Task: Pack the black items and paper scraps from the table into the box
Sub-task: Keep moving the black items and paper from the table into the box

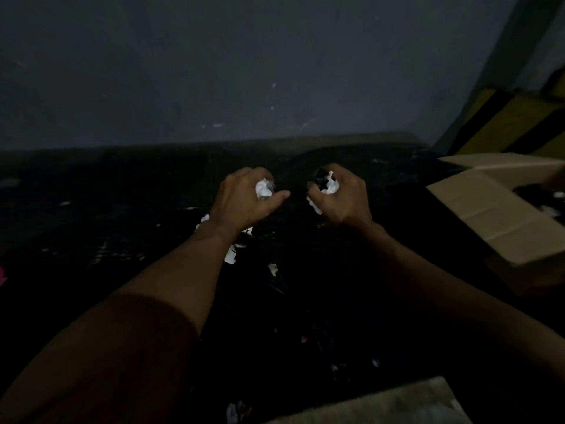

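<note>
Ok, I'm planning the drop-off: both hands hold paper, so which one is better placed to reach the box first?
The right hand. It holds crumpled paper and is nearer the open box on the right; the left hand, also full, is farther away.

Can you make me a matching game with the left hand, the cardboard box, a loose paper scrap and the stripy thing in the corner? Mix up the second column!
Column one:
1. left hand
2. cardboard box
3. loose paper scrap
4. stripy surface

Column two:
A. open, at the far right of the view
B. yellow and black
C. grips crumpled white paper
D. lies on the dark table

Pairs: 1-C, 2-A, 3-D, 4-B
</note>
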{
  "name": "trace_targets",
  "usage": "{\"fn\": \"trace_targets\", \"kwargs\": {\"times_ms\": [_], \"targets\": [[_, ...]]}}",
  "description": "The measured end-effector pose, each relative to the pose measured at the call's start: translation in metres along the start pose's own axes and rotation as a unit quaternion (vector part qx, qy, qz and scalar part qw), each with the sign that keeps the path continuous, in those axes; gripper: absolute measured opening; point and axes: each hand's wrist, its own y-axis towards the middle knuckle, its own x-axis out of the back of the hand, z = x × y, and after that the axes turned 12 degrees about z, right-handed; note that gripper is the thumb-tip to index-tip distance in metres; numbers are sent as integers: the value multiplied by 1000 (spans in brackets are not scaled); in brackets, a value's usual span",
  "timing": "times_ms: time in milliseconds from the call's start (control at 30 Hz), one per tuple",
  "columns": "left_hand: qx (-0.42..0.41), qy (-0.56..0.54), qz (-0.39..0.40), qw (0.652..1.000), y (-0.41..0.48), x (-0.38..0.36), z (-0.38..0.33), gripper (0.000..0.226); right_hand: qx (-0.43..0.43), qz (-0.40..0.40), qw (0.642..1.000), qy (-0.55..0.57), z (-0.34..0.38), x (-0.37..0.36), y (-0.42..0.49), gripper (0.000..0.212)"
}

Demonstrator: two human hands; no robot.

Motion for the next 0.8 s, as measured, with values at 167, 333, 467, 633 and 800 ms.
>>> {"fn": "trace_targets", "kwargs": {"times_ms": [167,333,467,633,800], "targets": [[-65,-24,-19,997,-10,13,-50,45,1,-45,998,-41,17,45,-40,19],[-124,-52,-20,991,-9,8,-101,46,-19,-100,993,-67,20,94,-72,16],[-168,-72,0,983,4,-7,-150,45,-39,-140,985,-88,11,142,-91,20],[-220,-115,5,969,33,-44,-226,47,-39,-196,973,-114,-12,219,-116,12],[-254,-148,21,955,66,-106,-317,46,-45,-224,958,-170,-58,311,-136,18]]}}
